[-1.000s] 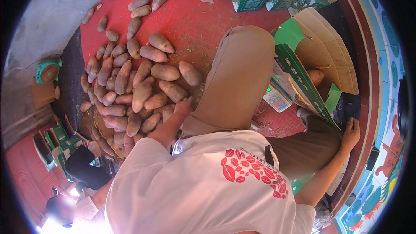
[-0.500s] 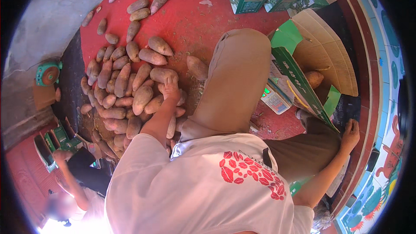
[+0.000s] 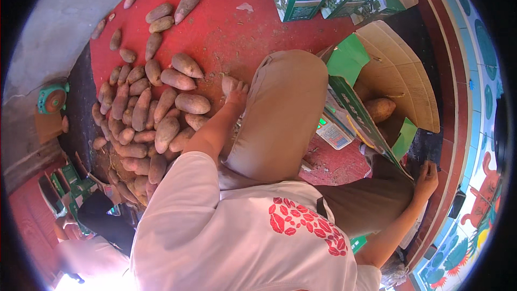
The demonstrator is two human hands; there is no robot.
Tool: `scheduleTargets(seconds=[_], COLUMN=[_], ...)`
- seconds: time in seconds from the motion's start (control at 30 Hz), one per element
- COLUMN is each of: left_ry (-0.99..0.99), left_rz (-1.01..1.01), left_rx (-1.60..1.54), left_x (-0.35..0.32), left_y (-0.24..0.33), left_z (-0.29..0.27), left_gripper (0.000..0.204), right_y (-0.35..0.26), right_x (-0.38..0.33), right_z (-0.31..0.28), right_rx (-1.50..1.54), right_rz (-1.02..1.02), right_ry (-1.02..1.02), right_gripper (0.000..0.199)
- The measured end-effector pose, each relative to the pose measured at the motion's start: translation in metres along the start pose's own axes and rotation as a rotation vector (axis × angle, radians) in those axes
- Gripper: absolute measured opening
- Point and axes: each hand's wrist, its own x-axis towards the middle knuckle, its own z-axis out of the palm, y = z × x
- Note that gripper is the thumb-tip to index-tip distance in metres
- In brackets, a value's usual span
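My left hand (image 3: 237,98) is closed around a sweet potato (image 3: 229,82) lying on the red floor beside my left knee; its fingers partly cover it. To the left of that hand spreads a large pile of sweet potatoes (image 3: 141,110), reddish-brown and dusty with soil. My right hand (image 3: 427,178) hangs by the right side, near the corner of an open carton (image 3: 398,70). Its fingers are curled together and nothing shows in them. Inside the carton lies a sweet potato (image 3: 380,109), partly shaded.
A digital scale (image 3: 336,134) with a lit green display stands between my knee and the open carton. Several green-and-white cartons (image 3: 307,0) stand at the far right. Another person (image 3: 102,221) sits at the lower left. A small green fan-like device (image 3: 53,98) is by the grey wall.
My left hand has moved right, from the pile's edge to the single sweet potato beside my knee, and has closed on it. The other person's arm has lowered.
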Motion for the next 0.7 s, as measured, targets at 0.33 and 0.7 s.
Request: scheduleTargets(seconds=[0.33,0.7], left_ry=[-0.053,0.254], left_rz=[-0.16,-0.808], left_rx=[0.085,-0.901], left_x=[0.001,-0.062], left_y=[-0.007,-0.07], left_z=[0.004,-0.037], left_gripper=[0.077,0.078], right_y=[-0.018,-0.037], right_x=[0.005,-0.001], right_z=[0.004,-0.013], right_rx=[0.078,0.058], right_rz=[-0.06,0.003], right_ry=[-0.008,0.021], right_gripper=[0.013,0.014])
